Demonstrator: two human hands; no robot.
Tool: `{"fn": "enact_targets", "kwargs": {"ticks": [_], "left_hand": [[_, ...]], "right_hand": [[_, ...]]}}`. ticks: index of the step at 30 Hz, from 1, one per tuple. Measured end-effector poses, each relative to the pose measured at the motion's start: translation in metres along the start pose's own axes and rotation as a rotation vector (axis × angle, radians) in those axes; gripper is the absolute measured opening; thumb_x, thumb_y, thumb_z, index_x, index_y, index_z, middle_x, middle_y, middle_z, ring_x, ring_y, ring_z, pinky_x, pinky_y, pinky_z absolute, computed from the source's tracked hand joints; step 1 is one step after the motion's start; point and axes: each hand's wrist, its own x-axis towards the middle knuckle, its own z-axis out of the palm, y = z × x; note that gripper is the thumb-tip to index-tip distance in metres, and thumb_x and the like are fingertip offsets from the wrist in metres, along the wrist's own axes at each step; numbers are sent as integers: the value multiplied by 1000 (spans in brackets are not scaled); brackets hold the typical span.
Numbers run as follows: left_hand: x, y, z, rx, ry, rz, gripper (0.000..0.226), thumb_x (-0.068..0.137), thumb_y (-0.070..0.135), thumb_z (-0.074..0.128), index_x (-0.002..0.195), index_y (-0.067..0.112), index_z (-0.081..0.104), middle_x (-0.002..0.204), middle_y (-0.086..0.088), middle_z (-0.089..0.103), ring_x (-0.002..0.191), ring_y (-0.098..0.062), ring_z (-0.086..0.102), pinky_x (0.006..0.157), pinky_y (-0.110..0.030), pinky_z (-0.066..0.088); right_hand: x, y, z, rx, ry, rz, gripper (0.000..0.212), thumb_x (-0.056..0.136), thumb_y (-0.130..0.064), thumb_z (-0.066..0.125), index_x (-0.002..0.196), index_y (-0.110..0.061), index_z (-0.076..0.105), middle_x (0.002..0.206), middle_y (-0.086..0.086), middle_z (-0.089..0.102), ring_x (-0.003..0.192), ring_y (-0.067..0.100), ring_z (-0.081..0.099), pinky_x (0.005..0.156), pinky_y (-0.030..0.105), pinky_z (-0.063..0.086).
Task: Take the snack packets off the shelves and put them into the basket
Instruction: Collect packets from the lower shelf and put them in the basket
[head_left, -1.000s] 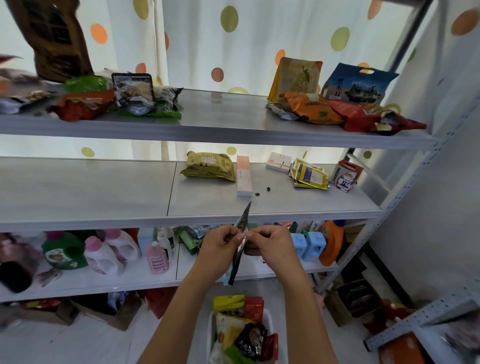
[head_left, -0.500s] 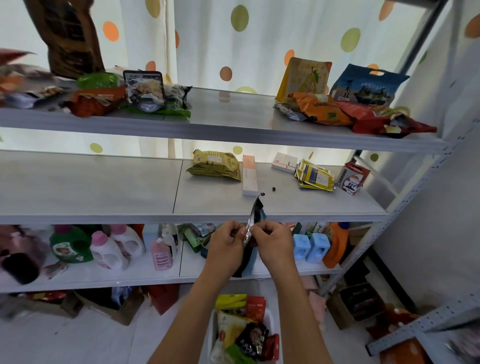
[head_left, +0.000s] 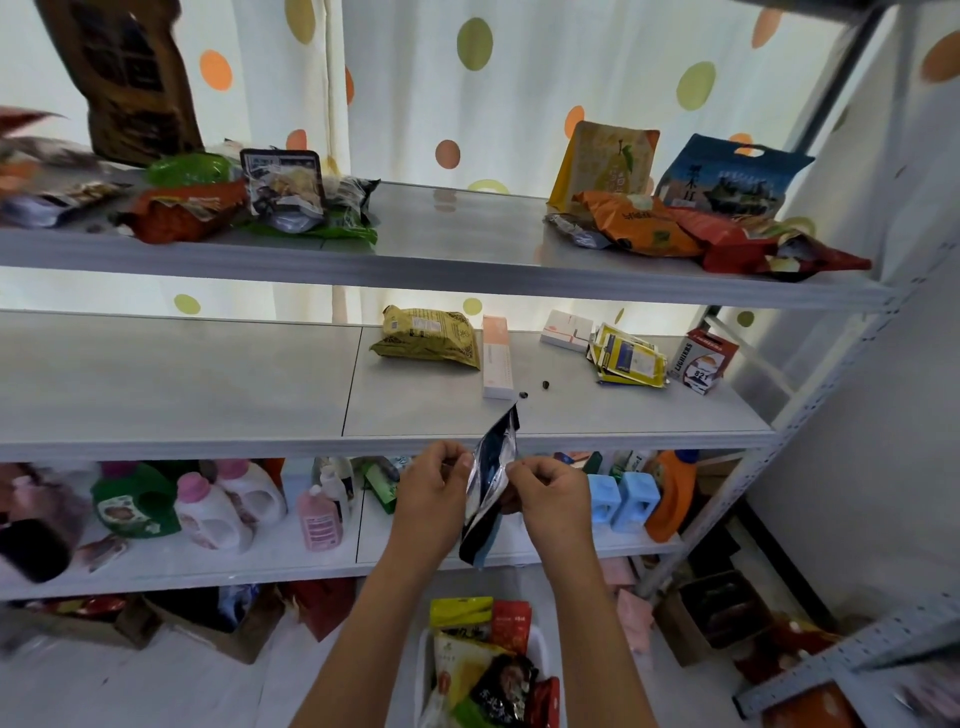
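- centre frame: our left hand (head_left: 434, 486) and right hand (head_left: 550, 488) are pinching the dark foil packet (head_left: 491, 478) edge-on, likely readying its drop.
- bottom centre: the basket (head_left: 540, 642) is waiting directly beneath.

The packet (head_left: 491, 478) in my hands is glossy foil; the shelves (head_left: 208, 379) look smooth matt grey, the bottles (head_left: 218, 512) glossy plastic, the curtain (head_left: 519, 78) thin cloth

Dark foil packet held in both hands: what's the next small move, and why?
Probably lower the dark foil packet straight down and release it into the basket. The left hand and right hand pinch it clear of the shelves, almost directly above the basket.
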Motion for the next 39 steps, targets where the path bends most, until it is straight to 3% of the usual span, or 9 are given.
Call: {"fn": "enact_targets", "kwargs": {"ticks": [7, 10, 12, 14, 17, 22, 30, 34, 39], "left_hand": [[7, -4, -1, 109, -178, 83, 15, 97, 14, 51, 84, 19, 55, 78, 8, 59, 71, -2, 54, 59, -8, 38], [10, -8, -7, 179, -260, 125, 16, 98, 14, 50, 82, 19, 53, 77, 7, 57, 70, -4, 51, 58, -12, 35], [12, -10, -11, 201, -306, 145, 16, 98, 14, 50, 82, 17, 52, 75, 4, 58, 69, -8, 50, 61, -18, 36], [14, -10, -15, 224, -336, 152, 16, 97, 13, 50, 81, 17, 52, 74, 3, 57, 67, -9, 49, 63, -24, 37], [16, -12, -18, 274, -340, 147, 17, 97, 15, 51, 80, 20, 52, 73, 9, 57, 70, -7, 51, 62, -26, 37], [22, -15, -22, 344, -281, 108, 14, 96, 25, 54, 83, 23, 59, 80, 7, 65, 77, -13, 59, 68, -31, 43], [15, -6, -12, 250, -345, 182, 7, 89, 19, 66, 93, 20, 71, 82, 9, 69, 76, -3, 62, 70, -22, 47], [11, -5, -13, 101, -320, 179, 13, 88, 11, 66, 86, 20, 75, 76, 6, 72, 72, -4, 64, 66, -15, 46], [10, -1, -11, 224, -261, 217, 11, 89, 18, 65, 83, 21, 74, 73, 8, 70, 71, -7, 64, 67, -31, 51]], "right_hand": [[4, 1, -2, 2, -93, -51, 18, 91, -7, 64, 81, -19, 72, 79, 4, 73, 77, 19, 68, 75, 33, 58], [11, 2, -12, -129, 48, -151, 29, 89, -10, 67, 114, -25, 64, 117, -6, 61, 106, 8, 56, 93, 23, 46], [15, 2, -22, -195, -25, -156, 41, 90, -13, 68, 127, -25, 58, 124, -12, 54, 115, 4, 49, 95, 13, 41], [18, 5, -28, -153, -117, -97, 30, 90, -14, 69, 118, -23, 65, 115, -8, 64, 110, 9, 58, 90, 14, 47], [17, 5, -34, -82, -146, -48, 5, 91, -9, 67, 94, -11, 71, 88, 4, 72, 85, 17, 67, 79, 34, 55], [10, 2, -32, -124, -221, -91, 17, 94, -9, 62, 80, -11, 71, 68, -8, 69, 67, 4, 63, 65, 23, 51], [2, 0, -13, -96, -216, -180, 20, 91, -6, 65, 81, -19, 77, 72, -4, 73, 70, 10, 67, 66, 23, 51], [-1, -7, -16, -114, -225, -189, 29, 90, -6, 65, 74, -28, 75, 69, -7, 71, 69, 6, 64, 65, 21, 49], [-7, -9, -15, -77, -208, -179, 26, 91, -5, 64, 75, -22, 75, 68, -6, 70, 67, 6, 63, 65, 22, 49]]}}
